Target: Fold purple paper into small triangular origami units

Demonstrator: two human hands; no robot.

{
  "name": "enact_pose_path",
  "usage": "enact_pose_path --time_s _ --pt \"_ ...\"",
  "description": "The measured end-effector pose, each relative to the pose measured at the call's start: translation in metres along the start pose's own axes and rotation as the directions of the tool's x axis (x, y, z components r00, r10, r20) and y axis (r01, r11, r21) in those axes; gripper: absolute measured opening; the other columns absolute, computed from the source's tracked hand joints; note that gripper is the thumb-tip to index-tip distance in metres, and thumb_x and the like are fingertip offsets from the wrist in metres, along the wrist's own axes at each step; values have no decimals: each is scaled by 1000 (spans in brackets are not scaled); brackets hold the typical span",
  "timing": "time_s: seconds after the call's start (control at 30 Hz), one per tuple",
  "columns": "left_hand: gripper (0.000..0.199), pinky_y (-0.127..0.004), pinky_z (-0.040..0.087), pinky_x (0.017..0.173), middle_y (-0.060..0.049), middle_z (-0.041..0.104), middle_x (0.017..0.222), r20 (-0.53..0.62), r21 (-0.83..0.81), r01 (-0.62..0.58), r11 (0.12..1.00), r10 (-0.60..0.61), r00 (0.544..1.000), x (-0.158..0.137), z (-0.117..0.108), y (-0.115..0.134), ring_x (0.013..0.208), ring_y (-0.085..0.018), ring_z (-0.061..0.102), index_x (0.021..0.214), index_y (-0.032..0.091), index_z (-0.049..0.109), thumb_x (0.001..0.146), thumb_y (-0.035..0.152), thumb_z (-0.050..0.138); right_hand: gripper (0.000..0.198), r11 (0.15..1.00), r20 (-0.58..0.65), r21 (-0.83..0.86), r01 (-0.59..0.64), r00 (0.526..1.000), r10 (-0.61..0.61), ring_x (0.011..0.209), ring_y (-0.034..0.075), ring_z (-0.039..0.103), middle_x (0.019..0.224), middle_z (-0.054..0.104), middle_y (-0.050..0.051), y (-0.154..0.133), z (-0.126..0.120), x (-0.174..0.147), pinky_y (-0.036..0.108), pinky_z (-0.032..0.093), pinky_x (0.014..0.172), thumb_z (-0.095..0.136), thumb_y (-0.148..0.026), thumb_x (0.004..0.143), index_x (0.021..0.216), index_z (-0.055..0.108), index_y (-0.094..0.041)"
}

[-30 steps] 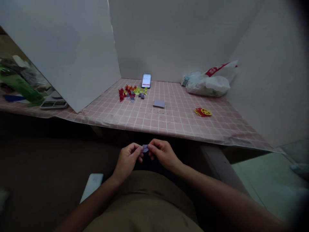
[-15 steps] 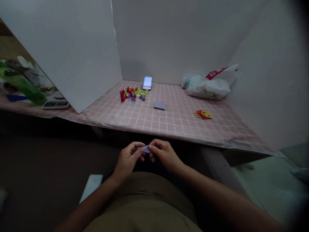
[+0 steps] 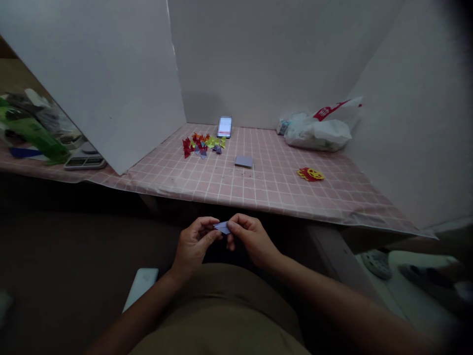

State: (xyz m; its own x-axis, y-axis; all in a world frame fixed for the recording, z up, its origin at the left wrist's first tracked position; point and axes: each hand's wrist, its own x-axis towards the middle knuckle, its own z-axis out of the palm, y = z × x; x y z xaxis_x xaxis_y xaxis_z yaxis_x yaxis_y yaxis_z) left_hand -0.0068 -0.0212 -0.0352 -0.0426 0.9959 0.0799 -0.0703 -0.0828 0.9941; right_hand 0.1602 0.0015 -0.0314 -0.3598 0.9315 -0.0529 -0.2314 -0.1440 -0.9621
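A small folded piece of lavender paper point(image 3: 222, 227) is held in front of my body, below the table's front edge. My left hand point(image 3: 194, 241) pinches its left end between thumb and fingers. On the other side, my right hand point(image 3: 253, 237) grips the right end with thumb and forefinger. The paper's upper face shows between the two hands, with a crease line on it. On the table beyond lies a stack of square lavender paper point(image 3: 244, 161). Farther back and left is a pile of small folded paper pieces point(image 3: 195, 145) in red, orange, yellow and purple.
A lit phone point(image 3: 224, 126) stands at the back of the pink checked table point(image 3: 221, 185). Yellow and red cut-out shapes point(image 3: 311, 174) lie at right, before a white plastic bag point(image 3: 318, 130). A kitchen scale point(image 3: 85, 161) and green bottle point(image 3: 35, 130) are at far left.
More of the lavender paper shows between my hands now, as the left fingers have shifted slightly away along it. The things on the table stay in place.
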Motion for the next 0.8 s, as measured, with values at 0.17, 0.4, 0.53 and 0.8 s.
enact_pose_path --time_s 0.17,0.4,0.53,0.8 --pt "14 -25 56 68 0 73 77 -10 10 -30 1000 30 1000 1 0 0 70 -15 71 90 20 69 77 22 74 27 1000 -8 -5 10 1000 -10 47 9 56 59 63 -3 0 0 0 23 42 52 69 -40 84 75 60 -17" --pt "11 -24 56 70 0 73 78 1 19 -32 999 32 999 1 -2 1 73 -15 71 88 19 69 79 24 73 26 998 14 -48 26 1000 -26 49 9 56 60 63 -3 0 0 0 23 43 53 69 -38 84 74 60 -16" --pt "11 -23 56 71 0 73 78 25 13 -20 1000 19 1000 1 -3 2 74 -14 71 88 18 69 80 24 72 26 995 27 -90 33 999 -31 50 9 56 61 63 -2 -1 -1 -1 23 42 54 68 -38 86 75 60 -16" --pt "10 -23 55 68 1 73 74 13 34 3 999 -4 1000 2 -5 0 70 -14 70 85 18 69 78 24 73 25 991 47 -130 30 999 -24 52 10 56 63 63 -2 -2 -1 -1 24 42 55 65 -37 87 75 59 -16"
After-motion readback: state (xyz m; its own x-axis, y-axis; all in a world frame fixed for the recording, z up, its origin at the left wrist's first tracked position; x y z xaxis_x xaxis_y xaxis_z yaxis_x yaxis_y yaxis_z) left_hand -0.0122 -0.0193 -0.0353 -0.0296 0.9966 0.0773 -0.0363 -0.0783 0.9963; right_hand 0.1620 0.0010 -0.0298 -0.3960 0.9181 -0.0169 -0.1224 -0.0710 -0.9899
